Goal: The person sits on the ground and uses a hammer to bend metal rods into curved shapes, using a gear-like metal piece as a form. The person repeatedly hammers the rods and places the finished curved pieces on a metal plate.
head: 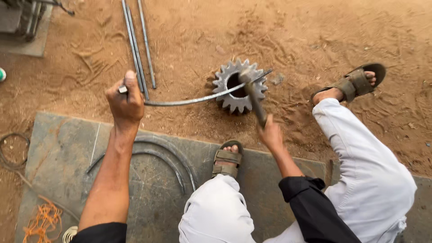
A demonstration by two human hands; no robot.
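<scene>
Steel rod (193, 100) lies curved across toothed gear (239, 85) on sandy ground (315, 36) | left hand (126, 101) clenched on rod's end | right hand (270, 132) grasping hammer (254, 96), blurred, head over gear | straight rods (139, 49) beside.

This was an open-air metalworking yard, a rough ground-level workshop. The floor was bare reddish sand (315, 36), scuffed all over. A flat steel plate (58, 153) lay on it as a work surface, scratched and marked, with curved bent rods (171, 155) resting on top. Straight steel rods (137, 45) lay loose in the dirt, a heavy toothed gear (225, 96) sat half sunk in sand, and a coil of orange cord (42, 220) sat at the plate's corner.
</scene>
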